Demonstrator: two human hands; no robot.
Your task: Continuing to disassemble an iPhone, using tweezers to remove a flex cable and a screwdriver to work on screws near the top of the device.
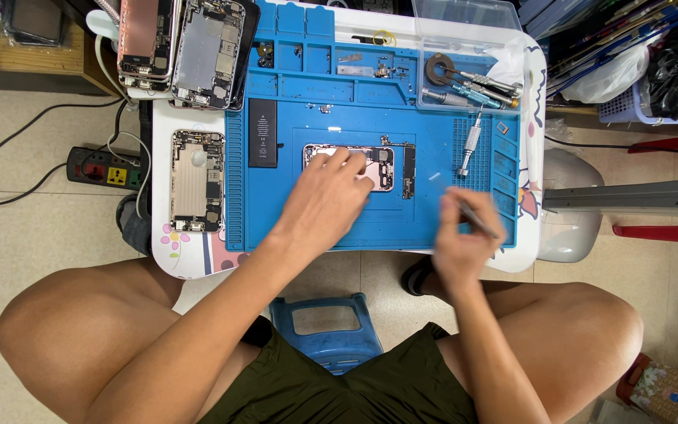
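My left hand lies flat over the opened phone shell in the middle of the blue work mat, fingers spread and pressing down on it rather than curled round anything. My right hand sits at the right part of the mat, fingers pinched shut on a thin metal tool, probably tweezers, its tip pointing up and left; the hand is blurred, so I cannot tell the tip exactly. The shell looks light and stiff, but its exposed boards and small parts seem fragile to me, so I would hold it by the outer frame edges and keep my palm off the inside. Just to the left of it lies a black battery, flat on the mat. A silver screwdriver rests right of the shell. Another opened phone lies on the white counter left of the mat, and two more are stacked near the far left corner.
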